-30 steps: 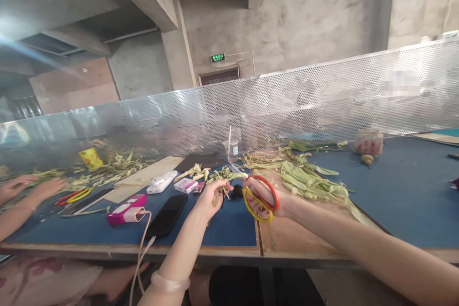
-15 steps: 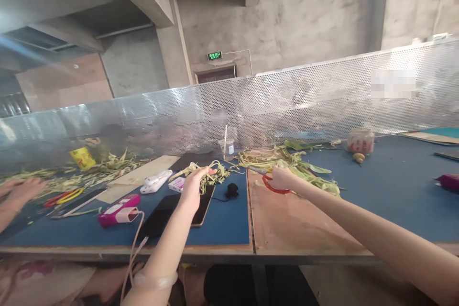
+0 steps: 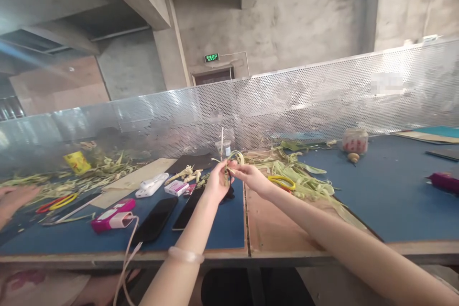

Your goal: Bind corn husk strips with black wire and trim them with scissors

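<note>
My left hand (image 3: 217, 182) and my right hand (image 3: 251, 177) meet above the table, both pinching a small bundle of pale green leaf strips (image 3: 233, 158). The strips curl up between the fingertips. Red and yellow scissors (image 3: 281, 181) lie on the leaf pile (image 3: 304, 179) just right of my right hand. Below my left hand lie two dark phones (image 3: 158, 217).
A pink power bank (image 3: 113, 216) with a cable, a white box (image 3: 150, 184) and a small carton (image 3: 176, 187) sit on the blue table (image 3: 401, 201). A plastic cup (image 3: 224, 148) and a jar (image 3: 354, 141) stand by the perforated metal screen (image 3: 322, 95). Another person's hand (image 3: 14, 198) works at far left.
My right hand set the scissors down on the leaf pile and came back to the left hand. My left hand lifted the strips toward the middle; both now hold them.
</note>
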`<state>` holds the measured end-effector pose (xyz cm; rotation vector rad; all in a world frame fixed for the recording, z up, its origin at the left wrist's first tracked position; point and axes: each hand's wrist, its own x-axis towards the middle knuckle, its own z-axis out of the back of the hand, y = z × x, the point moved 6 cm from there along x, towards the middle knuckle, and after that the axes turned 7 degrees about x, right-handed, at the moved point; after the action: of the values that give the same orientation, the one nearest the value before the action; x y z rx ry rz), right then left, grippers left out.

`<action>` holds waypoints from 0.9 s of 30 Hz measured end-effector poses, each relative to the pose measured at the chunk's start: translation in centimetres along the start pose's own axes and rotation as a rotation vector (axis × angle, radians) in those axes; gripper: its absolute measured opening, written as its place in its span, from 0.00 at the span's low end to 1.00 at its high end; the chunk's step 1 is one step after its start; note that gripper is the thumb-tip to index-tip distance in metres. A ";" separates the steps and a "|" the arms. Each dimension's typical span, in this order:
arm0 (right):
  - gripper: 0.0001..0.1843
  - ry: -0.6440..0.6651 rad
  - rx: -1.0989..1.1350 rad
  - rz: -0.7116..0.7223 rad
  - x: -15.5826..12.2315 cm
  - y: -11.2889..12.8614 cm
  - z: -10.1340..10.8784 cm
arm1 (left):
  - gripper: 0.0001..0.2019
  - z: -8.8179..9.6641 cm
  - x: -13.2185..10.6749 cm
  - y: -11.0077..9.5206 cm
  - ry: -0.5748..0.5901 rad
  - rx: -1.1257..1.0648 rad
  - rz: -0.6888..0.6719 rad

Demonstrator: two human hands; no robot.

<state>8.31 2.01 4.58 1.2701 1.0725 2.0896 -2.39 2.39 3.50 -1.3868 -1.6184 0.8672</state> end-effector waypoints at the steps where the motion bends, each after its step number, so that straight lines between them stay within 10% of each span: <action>1: 0.23 0.008 0.059 -0.001 -0.1 -0.4 -0.3 | 0.04 -0.1 0.1 0.6 0.005 0.003 0.014; 13: 0.15 -0.149 0.274 -0.174 -0.7 -3.7 0.0 | 0.06 0.6 0.7 1.8 0.001 0.080 -0.087; 21: 0.15 -0.764 0.030 -0.091 -2.5 -1.8 8.7 | 0.10 1.0 0.4 1.5 -0.052 0.328 -0.288; 27: 0.09 -0.481 -0.049 0.093 -2.6 1.3 4.7 | 0.10 -0.4 -0.5 1.4 0.030 0.514 -0.381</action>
<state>13.65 1.18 5.49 1.7078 0.7538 1.7238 -1.39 2.09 2.36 -0.7051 -1.4364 0.9373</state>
